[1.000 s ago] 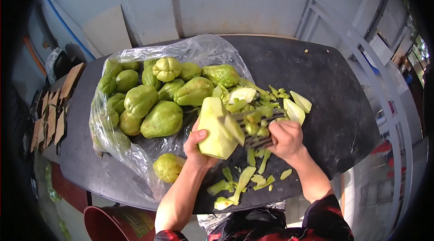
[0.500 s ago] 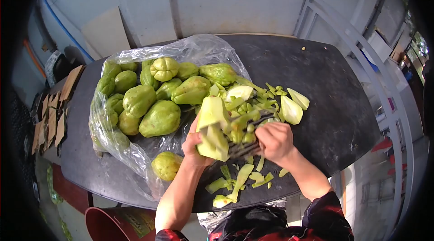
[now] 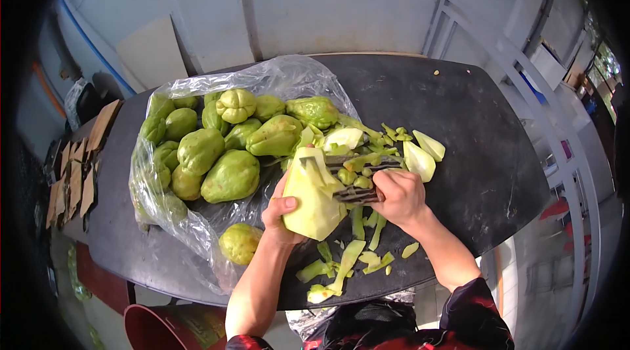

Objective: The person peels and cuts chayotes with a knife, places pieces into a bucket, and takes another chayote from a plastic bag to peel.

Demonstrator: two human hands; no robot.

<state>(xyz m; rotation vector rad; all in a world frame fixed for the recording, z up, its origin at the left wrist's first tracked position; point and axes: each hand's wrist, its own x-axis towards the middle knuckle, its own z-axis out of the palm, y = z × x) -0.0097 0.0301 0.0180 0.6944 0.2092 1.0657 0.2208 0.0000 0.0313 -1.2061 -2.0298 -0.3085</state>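
My left hand (image 3: 279,215) is wrapped round the lower left side of a peeled, pale green chayote (image 3: 312,209), tilted above the table. A peeler (image 3: 357,196) with a dark, streaked two-armed frame is gripped in my right hand (image 3: 400,200). The peeler's working end meets the chayote's upper right side, where a pale strip of flesh is lifted. Bits of green peel (image 3: 362,181) show between the peeler's arms. Below both hands, long peel strips (image 3: 351,261) lie on the table. Pale cut chayote pieces (image 3: 420,161) sit to the right.
On the dark table (image 3: 472,146), a clear plastic bag (image 3: 187,245) spreads under several whole chayotes (image 3: 231,176). One chayote (image 3: 241,243) rests near the front edge. A red bucket (image 3: 147,330) stands below at left; a white metal railing (image 3: 525,64) runs along the right.
My right hand and the peeler, blurred before, now appear sharper against the chayote. The chayote has turned slightly, and a pale strip now stands up on its upper right side.
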